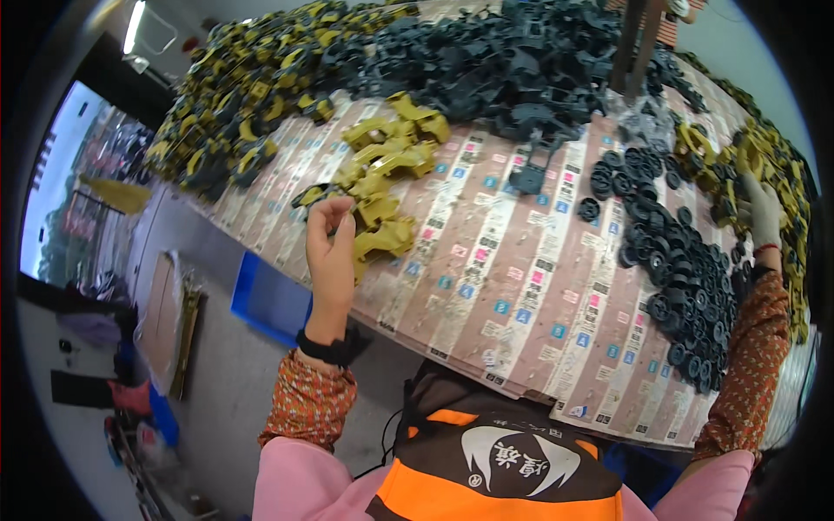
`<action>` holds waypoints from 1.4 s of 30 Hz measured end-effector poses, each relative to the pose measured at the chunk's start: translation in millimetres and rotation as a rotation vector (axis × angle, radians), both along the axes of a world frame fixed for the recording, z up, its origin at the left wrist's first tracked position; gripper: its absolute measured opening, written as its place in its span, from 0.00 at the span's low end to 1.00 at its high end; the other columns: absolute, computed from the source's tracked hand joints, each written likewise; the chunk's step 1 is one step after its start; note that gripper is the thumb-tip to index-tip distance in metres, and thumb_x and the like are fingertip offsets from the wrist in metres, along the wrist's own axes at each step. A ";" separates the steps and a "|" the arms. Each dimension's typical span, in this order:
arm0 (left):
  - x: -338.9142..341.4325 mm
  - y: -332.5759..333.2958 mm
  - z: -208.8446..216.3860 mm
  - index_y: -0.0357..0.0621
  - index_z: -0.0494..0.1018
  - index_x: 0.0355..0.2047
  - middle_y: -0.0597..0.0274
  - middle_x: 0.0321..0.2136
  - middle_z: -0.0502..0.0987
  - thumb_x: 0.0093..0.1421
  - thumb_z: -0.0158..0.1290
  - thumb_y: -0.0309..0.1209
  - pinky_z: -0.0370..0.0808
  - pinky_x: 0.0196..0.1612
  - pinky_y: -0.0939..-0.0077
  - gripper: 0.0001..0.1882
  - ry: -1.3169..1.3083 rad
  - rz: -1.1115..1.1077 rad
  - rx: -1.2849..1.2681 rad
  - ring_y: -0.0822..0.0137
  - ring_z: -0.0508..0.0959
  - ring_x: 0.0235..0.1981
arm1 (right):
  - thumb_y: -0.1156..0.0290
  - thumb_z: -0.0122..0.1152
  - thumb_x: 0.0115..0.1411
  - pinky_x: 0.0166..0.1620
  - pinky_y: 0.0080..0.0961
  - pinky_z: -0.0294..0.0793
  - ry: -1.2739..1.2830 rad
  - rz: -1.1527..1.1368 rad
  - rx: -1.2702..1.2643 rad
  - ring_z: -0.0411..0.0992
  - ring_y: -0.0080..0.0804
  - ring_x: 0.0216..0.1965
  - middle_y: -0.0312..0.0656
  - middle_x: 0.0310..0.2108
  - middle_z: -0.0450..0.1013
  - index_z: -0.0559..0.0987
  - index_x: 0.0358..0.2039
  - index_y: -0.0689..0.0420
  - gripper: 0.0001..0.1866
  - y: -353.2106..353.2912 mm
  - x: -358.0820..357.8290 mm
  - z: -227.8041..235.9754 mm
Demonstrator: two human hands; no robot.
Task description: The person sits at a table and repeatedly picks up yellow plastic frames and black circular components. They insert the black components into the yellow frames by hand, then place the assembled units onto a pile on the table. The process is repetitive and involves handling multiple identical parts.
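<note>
My left hand [330, 252] is raised over the near left edge of the table, its fingers bent and the tips drawn close to the thumb. Whether anything small sits between them is hidden. Beyond it lies a loose row of yellow moulded plastic parts [382, 236], with a dark and yellow piece [314, 194] close to the fingertips. Far to the right, my right hand [763, 208], pale as if gloved, reaches with fingers stretched onto a heap of yellow plastic parts [786, 178]. No part is plainly gripped there.
Small black wheels [686, 265] are heaped left of my right forearm. Dark plastic parts [512, 65] cover the table's far side, with yellow-and-dark assemblies [252, 95] at far left. A brown post [632, 48] rises at the back. A blue bin [271, 300] stands below the table's left edge.
</note>
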State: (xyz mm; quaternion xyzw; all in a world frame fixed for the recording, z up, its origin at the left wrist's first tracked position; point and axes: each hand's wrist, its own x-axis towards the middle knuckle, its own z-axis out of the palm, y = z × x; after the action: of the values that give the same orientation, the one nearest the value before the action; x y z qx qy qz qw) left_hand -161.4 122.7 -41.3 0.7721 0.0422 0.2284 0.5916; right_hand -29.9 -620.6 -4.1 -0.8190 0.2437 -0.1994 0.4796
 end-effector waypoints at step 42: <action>-83.4 -157.5 -16.0 0.49 0.65 0.65 0.62 0.49 0.78 0.74 0.58 0.44 0.85 0.46 0.69 0.26 0.555 -0.703 -0.808 0.67 0.83 0.46 | 0.71 0.63 0.68 0.40 0.31 0.79 -0.041 0.791 0.076 0.80 0.34 0.34 0.46 0.36 0.82 0.82 0.51 0.59 0.12 343.2 -207.0 -5.1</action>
State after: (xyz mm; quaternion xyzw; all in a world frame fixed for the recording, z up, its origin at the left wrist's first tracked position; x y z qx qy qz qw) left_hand -244.8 -34.7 -57.4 0.4844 0.0207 -0.2252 0.8451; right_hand -236.9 -277.4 -9.1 -0.8273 -0.0928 -0.0065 0.5540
